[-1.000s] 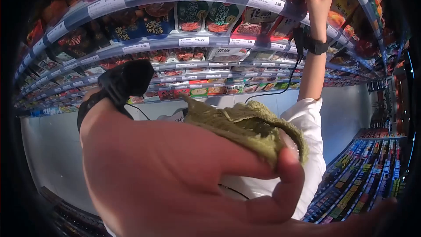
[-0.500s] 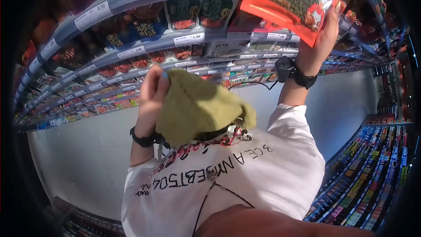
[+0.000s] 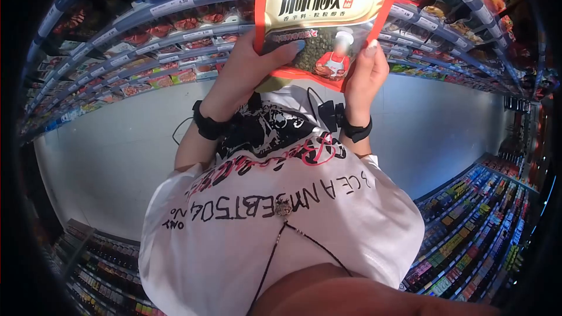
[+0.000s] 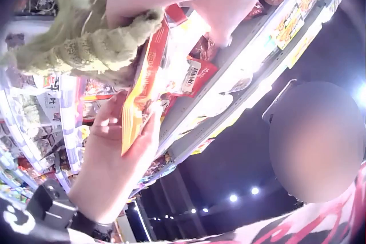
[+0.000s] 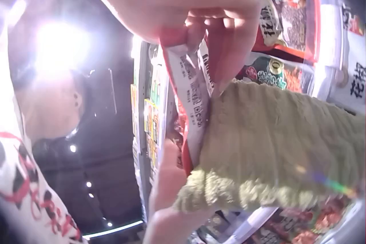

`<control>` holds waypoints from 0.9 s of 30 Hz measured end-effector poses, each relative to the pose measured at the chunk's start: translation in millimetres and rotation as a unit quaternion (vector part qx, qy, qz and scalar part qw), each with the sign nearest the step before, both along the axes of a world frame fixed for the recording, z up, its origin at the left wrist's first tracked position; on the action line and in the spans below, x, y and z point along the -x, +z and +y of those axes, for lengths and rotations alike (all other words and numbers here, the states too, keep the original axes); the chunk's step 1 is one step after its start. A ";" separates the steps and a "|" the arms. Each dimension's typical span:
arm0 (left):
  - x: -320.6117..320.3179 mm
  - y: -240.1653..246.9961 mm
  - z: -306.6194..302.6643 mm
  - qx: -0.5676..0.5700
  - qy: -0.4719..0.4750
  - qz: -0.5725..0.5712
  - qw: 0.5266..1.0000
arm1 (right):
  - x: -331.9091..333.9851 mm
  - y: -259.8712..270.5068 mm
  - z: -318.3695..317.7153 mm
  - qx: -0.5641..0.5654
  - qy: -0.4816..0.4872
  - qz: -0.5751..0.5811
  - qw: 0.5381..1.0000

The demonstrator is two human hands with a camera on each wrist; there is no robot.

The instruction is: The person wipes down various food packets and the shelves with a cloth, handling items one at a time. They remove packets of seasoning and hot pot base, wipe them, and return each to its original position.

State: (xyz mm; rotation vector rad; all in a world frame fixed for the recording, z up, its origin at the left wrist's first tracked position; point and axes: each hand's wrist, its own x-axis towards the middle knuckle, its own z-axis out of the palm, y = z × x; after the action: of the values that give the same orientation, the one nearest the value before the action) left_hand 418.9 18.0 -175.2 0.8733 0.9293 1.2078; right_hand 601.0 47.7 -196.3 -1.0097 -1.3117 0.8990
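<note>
A red pouch of green peppercorns (image 3: 319,44) with large Chinese print is held up between both hands, its front facing the head camera. The left hand (image 3: 237,79) grips its lower left side, thumb across the front. At the opposite edge, the right hand (image 3: 364,85) holds the pouch with its thumb at the front. A soft olive-green fabric piece with a fuzzy edge (image 5: 280,147), hat-like in form, hangs from the left hand behind the pouch. Only a sliver of that fabric shows in the head view; the left wrist view has it beside the pouch's edge.
Curved store shelves (image 3: 170,6) with price labels and packaged foods run across the front, behind the pouch. Another stocked shelf unit (image 3: 468,240) stands at the lower right. Pale floor (image 3: 111,140) lies below. Both wrists wear black straps (image 3: 357,131), with thin cables nearby.
The right hand has brought the pouch from the upper right shelf to the centre. The left hand has moved away from the head camera with the green fabric and now grips the pouch too.
</note>
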 end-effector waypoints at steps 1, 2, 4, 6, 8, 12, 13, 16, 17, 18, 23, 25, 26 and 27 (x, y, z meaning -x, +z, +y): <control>0.9 0.4 1.3 0.017 -0.002 -0.009 1.000 | -8.1 -2.8 4.1 -0.042 0.037 0.032 0.998; -0.4 -0.3 0.4 0.019 -0.003 -0.008 1.000 | -12.6 -4.4 9.4 -0.087 0.075 0.063 0.991; -3.3 -1.2 -1.8 0.018 0.073 -0.061 0.995 | -9.5 -7.5 15.0 -0.084 0.072 0.103 0.989; -6.1 -0.2 -3.4 0.006 0.091 -0.076 0.993 | -8.4 -29.4 10.1 0.060 0.187 0.159 0.968; -6.4 -0.6 -6.6 -0.003 0.108 -0.090 0.990 | -9.0 -54.4 2.7 0.187 0.286 0.198 0.919; 0.4 -0.2 -14.1 -0.016 0.133 -0.048 0.990 | -12.1 -61.2 -0.2 0.105 0.352 0.011 0.930; 4.3 -0.2 -16.1 -0.017 0.132 -0.026 0.991 | -18.3 -58.3 3.8 0.049 0.358 -0.096 0.928; 10.7 -17.6 -15.6 -0.014 0.181 -0.071 0.981 | -44.9 -41.3 26.5 0.184 0.286 -0.048 0.939; 17.2 -25.6 -18.6 0.008 0.171 -0.008 0.985 | -49.7 -31.4 29.6 0.152 0.163 -0.092 0.970; 17.9 -26.2 -19.1 0.007 0.173 -0.008 0.985 | -49.4 -18.2 31.7 0.116 0.037 -0.133 0.984; 14.4 -24.5 -22.0 -0.022 0.193 -0.030 0.981 | -33.4 49.1 1.7 -0.268 -0.245 -0.352 0.863; 6.0 -17.9 -24.2 -0.022 0.176 -0.050 0.983 | -9.2 50.9 -13.3 -0.320 -0.182 -0.339 0.866; 1.4 -14.2 -25.2 -0.023 0.162 -0.073 0.984 | 4.8 43.6 -16.1 -0.345 -0.125 -0.298 0.881; -1.4 -11.0 -26.6 -0.028 0.164 -0.138 0.976 | 18.8 36.3 -18.9 -0.365 -0.065 -0.256 0.893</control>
State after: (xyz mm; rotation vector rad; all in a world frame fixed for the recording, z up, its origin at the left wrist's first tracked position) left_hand 420.3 -8.6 -186.2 0.5868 0.8345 1.6020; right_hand 582.2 28.8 -160.0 -0.7250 -1.8014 -0.0240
